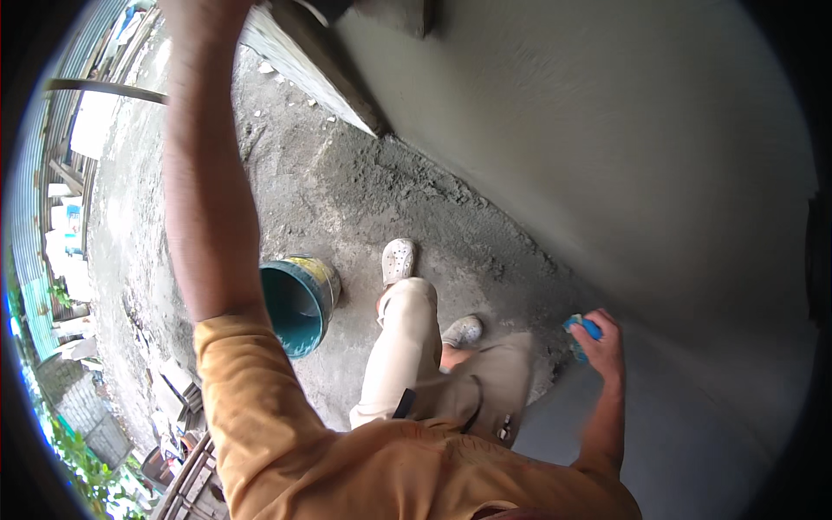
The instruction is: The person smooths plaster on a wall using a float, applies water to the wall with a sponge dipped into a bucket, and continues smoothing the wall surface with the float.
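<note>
My left arm reaches up to the top edge, where my left hand is mostly cut off and blurred; its fingers do not show. A dark, smeared thing lies to the right of it, too cropped to name. My right hand is closed around a small blue and pale-yellow sponge, low beside the smooth grey wall. On the ground to my left, a bucket leans its teal opening toward me, with some greyish liquid inside.
A straight-edged pale slab with a dark edge juts along the wall's upper left. Rough mortar lies along the wall's foot. Corrugated sheeting, planks and white containers line the far left. My clog-type shoes stand right of the bucket.
</note>
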Demonstrator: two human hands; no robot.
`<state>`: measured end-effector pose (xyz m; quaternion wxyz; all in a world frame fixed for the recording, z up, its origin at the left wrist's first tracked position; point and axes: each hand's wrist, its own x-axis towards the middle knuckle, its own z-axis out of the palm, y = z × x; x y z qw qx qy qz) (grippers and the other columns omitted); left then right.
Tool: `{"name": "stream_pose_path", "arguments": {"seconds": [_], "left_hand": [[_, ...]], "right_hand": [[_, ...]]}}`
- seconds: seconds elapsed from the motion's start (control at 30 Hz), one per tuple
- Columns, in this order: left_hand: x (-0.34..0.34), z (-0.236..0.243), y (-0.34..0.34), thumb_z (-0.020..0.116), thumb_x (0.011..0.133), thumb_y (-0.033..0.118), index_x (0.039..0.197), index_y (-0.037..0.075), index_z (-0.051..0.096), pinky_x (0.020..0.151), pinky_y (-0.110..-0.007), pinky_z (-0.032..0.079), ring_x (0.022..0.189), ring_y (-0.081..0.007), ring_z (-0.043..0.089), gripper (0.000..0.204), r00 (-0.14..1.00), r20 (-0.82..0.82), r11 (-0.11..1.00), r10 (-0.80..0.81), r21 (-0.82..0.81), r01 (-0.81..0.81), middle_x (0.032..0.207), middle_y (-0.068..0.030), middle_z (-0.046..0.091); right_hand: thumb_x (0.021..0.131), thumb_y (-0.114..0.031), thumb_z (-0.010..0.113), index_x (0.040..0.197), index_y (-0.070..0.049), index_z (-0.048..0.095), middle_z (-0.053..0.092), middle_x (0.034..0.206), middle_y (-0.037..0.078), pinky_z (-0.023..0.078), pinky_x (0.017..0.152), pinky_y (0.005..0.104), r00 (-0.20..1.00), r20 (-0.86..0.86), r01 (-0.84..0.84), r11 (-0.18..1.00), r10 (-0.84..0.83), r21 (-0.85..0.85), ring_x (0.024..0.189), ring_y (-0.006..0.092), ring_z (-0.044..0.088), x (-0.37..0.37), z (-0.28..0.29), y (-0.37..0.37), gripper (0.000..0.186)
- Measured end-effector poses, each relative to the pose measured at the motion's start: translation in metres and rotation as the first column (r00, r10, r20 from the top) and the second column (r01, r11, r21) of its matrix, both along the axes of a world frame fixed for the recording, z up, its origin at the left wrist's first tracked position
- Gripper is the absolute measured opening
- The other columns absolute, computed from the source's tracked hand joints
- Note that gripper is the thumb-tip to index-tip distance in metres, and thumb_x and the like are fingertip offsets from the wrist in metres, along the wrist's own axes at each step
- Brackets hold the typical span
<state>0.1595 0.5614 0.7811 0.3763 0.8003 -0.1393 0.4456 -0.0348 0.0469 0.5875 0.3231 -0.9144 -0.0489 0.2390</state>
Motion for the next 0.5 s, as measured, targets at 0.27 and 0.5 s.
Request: {"name": "stream_pose_path", "arguments": {"seconds": [0.27, 0.5], "left_hand": [[0.002, -0.46, 0.018, 0.065, 0.095, 0.027, 0.116, 0.007, 0.055, 0.063, -0.047, 0.055, 0.074, -0.0429, 0.069, 0.03, 0.911, -0.327, 0.958, 0.252, -0.052, -0.283, 0.081, -0.0197, 0.07], [-0.042, -0.615, -0.094, 0.067, 0.093, 0.036, 0.134, -0.01, 0.049, 0.064, -0.045, 0.056, 0.067, -0.0381, 0.067, 0.063, 0.675, -0.732, 0.985, 0.087, 0.163, 0.049, 0.068, -0.0221, 0.065]], "right_hand": [[0.078, -0.011, 0.079, 0.085, 0.001, 0.062, 0.061, 0.086, 0.009, 0.048, 0.069, 0.0316, 0.986, 0.162, -0.019, 0.953, -0.031, 0.302, 0.074, 0.0196, 0.059, 0.025, -0.171, 0.06, 0.022], [0.077, -0.012, 0.081, 0.084, 0.001, 0.064, 0.064, 0.085, 0.011, 0.05, 0.067, 0.0338, 0.95, 0.31, -0.155, 0.902, 0.025, 0.403, 0.073, 0.022, 0.061, 0.03, -0.269, 0.113, 0.023]]}}
